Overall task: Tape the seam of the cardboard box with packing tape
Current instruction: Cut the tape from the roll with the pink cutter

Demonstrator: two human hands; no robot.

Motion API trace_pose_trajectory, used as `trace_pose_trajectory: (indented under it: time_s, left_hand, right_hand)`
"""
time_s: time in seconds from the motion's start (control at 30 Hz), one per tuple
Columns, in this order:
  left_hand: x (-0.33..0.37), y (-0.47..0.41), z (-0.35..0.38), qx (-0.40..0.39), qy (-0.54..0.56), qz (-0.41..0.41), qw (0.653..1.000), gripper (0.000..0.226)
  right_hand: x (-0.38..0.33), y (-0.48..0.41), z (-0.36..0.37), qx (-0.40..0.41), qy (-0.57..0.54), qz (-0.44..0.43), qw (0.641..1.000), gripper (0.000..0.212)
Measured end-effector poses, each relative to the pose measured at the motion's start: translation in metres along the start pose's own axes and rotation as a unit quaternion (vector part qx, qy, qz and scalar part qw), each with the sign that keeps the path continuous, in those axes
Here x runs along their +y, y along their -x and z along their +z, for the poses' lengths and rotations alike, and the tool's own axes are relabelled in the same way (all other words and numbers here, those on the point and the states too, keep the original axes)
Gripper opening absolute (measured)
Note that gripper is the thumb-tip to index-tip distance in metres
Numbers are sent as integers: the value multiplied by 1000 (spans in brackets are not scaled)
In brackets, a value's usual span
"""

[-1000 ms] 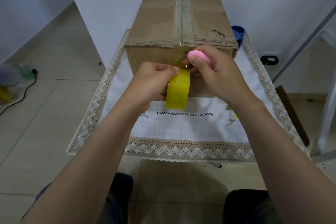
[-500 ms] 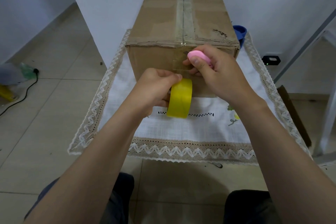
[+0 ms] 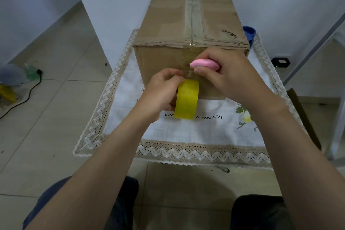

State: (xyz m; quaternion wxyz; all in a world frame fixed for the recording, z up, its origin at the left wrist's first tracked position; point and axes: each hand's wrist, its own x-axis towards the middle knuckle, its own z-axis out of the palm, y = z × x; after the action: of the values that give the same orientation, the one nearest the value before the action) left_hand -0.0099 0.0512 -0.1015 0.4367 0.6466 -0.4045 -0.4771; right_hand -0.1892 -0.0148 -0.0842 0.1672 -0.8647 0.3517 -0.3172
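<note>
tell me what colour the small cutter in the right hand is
Pink, clearest in the head view: the small oval cutter in the right hand.

Both your forearms reach forward, bare. Your left hand [image 3: 160, 91] is curled closed around the tape roll [image 3: 186, 99], thumb on top. Your right hand [image 3: 229, 74] pinches the pink cutter [image 3: 204, 64], fingers [image 3: 200, 70] bent, knuckles up.

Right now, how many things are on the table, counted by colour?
Brown: 1, the cardboard box
Yellow: 1, the tape roll
Pink: 1, a small pink tool in the right hand
Blue: 1, a blue thing behind the box
Total: 4
</note>
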Motion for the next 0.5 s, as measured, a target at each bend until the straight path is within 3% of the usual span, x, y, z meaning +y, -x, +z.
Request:
trace_pose_trajectory:
  time_s: [0.17, 0.5]
  left_hand:
    - [0, 4, -3, -39, 5, 33, 999, 27]
    - [0, 3, -5, -42, 8, 30, 999, 30]
  right_hand:
    - [3, -3, 8, -13, 38, -28, 999, 22]
    - [6, -3, 12, -28, 66, -33, 997, 23]
